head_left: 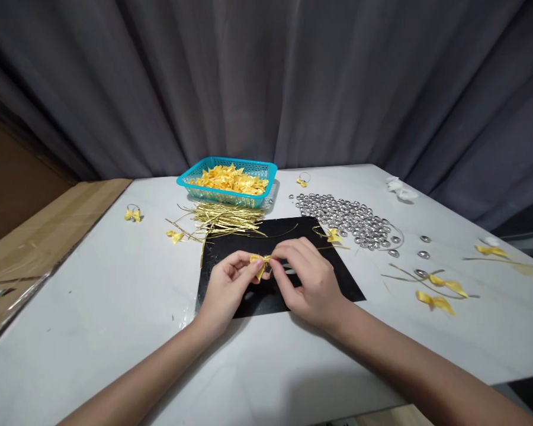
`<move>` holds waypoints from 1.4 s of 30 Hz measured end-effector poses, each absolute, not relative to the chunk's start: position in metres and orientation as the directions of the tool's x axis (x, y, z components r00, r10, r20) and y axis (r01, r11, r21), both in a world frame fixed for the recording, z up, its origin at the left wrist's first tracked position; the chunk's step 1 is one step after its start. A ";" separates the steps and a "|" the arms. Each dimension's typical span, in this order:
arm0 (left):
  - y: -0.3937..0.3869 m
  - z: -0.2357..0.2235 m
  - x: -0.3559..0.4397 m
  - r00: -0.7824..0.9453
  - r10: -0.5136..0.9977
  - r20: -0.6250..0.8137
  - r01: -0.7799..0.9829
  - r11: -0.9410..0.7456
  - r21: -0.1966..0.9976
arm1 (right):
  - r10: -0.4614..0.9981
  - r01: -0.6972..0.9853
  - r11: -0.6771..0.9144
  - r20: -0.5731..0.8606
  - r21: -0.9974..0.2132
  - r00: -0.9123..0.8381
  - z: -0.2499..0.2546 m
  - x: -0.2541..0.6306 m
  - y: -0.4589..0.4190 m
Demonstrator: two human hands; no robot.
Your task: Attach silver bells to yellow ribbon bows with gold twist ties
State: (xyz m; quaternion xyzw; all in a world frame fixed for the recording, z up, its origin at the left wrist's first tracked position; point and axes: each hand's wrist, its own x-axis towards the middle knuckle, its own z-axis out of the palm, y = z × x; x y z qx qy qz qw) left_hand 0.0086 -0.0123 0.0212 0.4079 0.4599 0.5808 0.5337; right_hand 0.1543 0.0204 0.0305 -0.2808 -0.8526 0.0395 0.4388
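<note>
Between the thumb and fingers of my left hand (231, 287) is a small yellow ribbon bow (258, 265), with shiny gold at its middle. My right hand (308, 275) pinches at the bow's right side; its fingertips hide that part, and whether they also grip a gold tie does not show. Both hands are just above a black mat (257, 305). Behind them lies a pile of gold twist ties (231, 218), partly on the mat. Another yellow bow (334, 235) with a gold strand rests at the mat's right edge.
A blue basket (195, 190) of yellow bows stands at the back. Many silver domed beads (350, 216) spread behind my right hand. Loose bows (435, 302) and ties lie at right. Bows with wire rings sit at left (132, 214) and back (301, 182). Cardboard (84, 204) borders the left.
</note>
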 end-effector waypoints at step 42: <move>-0.010 0.011 0.002 -0.006 1.000 -0.021 0.033 0.021 0.999 | 0.334 0.050 -0.859 -0.631 -0.510 -0.700 0.043 0.166 0.055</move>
